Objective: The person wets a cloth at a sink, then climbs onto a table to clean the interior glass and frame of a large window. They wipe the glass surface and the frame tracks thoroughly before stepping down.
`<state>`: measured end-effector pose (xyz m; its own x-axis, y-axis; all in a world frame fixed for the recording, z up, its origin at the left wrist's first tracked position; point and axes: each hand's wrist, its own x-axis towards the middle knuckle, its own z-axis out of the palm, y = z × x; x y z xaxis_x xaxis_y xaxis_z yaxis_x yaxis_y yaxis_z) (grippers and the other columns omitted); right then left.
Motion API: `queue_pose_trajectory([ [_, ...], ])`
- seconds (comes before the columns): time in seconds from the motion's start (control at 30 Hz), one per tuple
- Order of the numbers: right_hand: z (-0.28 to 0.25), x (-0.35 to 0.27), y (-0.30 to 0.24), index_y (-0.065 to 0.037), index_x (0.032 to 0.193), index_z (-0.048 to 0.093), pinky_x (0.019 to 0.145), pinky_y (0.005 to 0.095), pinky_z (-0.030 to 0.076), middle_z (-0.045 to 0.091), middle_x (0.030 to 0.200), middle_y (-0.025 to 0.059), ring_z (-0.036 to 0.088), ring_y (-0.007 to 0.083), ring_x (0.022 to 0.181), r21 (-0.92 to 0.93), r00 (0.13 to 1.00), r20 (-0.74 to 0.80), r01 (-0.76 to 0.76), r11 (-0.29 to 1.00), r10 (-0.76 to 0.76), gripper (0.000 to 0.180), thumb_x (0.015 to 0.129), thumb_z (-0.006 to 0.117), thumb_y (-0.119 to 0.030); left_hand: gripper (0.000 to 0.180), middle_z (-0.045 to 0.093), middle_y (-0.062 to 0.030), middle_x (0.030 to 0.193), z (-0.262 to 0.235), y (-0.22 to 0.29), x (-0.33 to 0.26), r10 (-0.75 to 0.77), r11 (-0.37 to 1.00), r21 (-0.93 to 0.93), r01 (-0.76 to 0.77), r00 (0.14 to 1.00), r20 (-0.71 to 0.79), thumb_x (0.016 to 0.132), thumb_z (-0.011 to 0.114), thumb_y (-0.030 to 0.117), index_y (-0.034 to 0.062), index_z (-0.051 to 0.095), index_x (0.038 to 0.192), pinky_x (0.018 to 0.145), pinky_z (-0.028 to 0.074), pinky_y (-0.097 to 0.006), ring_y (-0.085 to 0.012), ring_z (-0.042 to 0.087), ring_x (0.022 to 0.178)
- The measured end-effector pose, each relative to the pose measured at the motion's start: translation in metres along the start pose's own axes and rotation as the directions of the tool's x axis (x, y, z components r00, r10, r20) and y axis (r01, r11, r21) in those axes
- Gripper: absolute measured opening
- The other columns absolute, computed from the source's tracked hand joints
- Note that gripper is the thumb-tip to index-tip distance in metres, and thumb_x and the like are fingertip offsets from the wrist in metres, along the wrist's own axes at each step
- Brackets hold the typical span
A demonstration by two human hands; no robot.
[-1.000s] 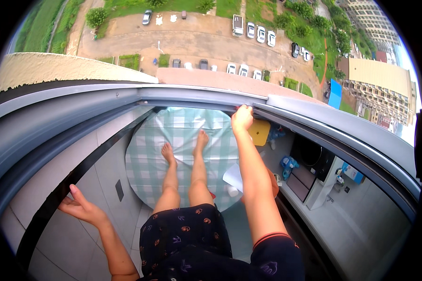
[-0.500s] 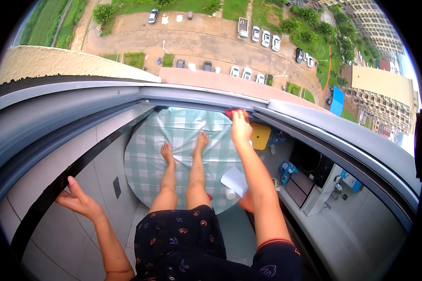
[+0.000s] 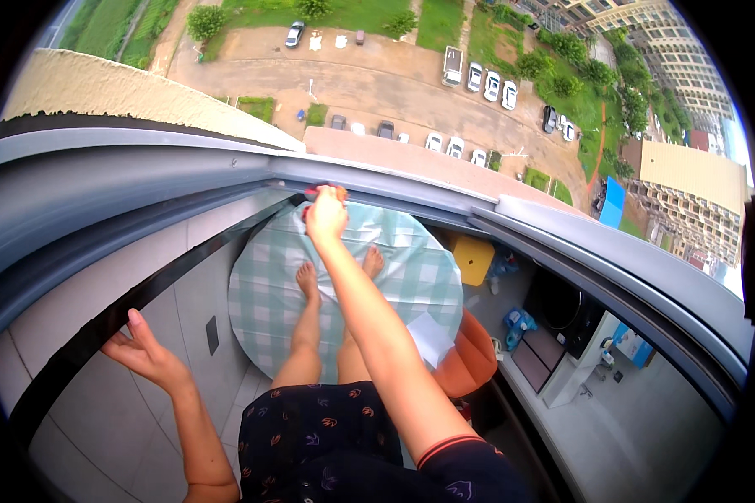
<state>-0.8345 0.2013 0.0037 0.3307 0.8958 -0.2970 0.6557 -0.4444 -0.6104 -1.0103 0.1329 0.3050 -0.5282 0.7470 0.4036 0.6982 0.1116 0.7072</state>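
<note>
I stand barefoot on a round table covered with a green-and-white checked cloth, beside a high window. My right hand reaches down to the grey window frame and is shut on a small red rag pressed against the frame. My left hand rests with fingers spread on the tiled wall, just below a black strip, and holds nothing. My bare feet are on the cloth under the right arm.
An orange seat and a white paper sit at the table's right edge. A yellow stool, a blue object and a dark appliance stand on the floor to the right. Far below outside are parked cars.
My right hand has slid left along the window frame with the red rag. My left hand has stayed on the tiled wall, shifting slightly.
</note>
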Motion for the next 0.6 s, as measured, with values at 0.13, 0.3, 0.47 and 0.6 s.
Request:
queue_pose_trajectory([
  [0.13, 0.038, 0.007, -0.068, -0.01, 0.112, 0.055, 0.086, 0.0478, 0.047, 0.065, 0.102, 0.0193, 0.061, 0.0409, 0.101, 0.342, 0.943, 0.329, -0.168, 0.924, 0.05, 0.025, 0.087, 0.05, -0.009, 0.039, 0.045, -0.019, 0.129, -0.01, -0.012, 0.0, 0.007, 0.997, 0.073, -0.011, 0.999, 0.051, 0.097, 0.054, 0.015, -0.0064, 0.04, 0.126, 0.106, 0.032, -0.038, -0.0256, 0.044, 0.122],
  [0.3, 0.022, 0.009, -0.04, -0.022, 0.12, 0.046, 0.077, 0.0477, 0.049, 0.067, 0.092, 0.0149, 0.065, 0.0371, 0.091, 0.224, 0.875, 0.449, 0.085, 0.971, -0.181, 0.038, 0.085, 0.048, -0.008, 0.041, 0.045, -0.0197, 0.128, -0.003, -0.009, -0.001, 0.022, 1.0, 0.004, -0.022, 0.999, 0.026, 0.096, 0.054, 0.015, -0.0063, 0.038, 0.127, 0.105, 0.032, -0.038, -0.0246, 0.043, 0.122],
  [0.47, 0.026, 0.007, -0.037, -0.021, 0.13, 0.048, 0.064, 0.0422, 0.055, 0.055, 0.129, 0.0027, 0.068, 0.0306, 0.075, -0.164, 0.827, 0.344, 0.518, 0.839, -0.444, 0.041, 0.09, 0.043, -0.012, 0.041, 0.045, -0.0164, 0.13, -0.003, -0.002, -0.002, -0.034, 0.998, -0.043, 0.034, 0.999, 0.006, 0.096, 0.054, 0.013, -0.0037, 0.037, 0.13, 0.107, 0.03, -0.037, -0.0231, 0.043, 0.122],
  [0.6, 0.026, 0.014, -0.026, -0.019, 0.118, 0.056, 0.061, 0.0433, 0.055, 0.061, 0.114, 0.0051, 0.068, 0.0283, 0.072, -0.355, 0.814, 0.309, 0.578, 0.735, -0.491, 0.032, 0.088, 0.046, -0.013, 0.046, 0.041, -0.0166, 0.136, -0.006, 0.0, 0.002, -0.034, 0.996, -0.078, 0.04, 0.996, 0.077, 0.097, 0.053, 0.012, -0.0034, 0.033, 0.134, 0.109, 0.028, -0.037, -0.0232, 0.039, 0.128],
])
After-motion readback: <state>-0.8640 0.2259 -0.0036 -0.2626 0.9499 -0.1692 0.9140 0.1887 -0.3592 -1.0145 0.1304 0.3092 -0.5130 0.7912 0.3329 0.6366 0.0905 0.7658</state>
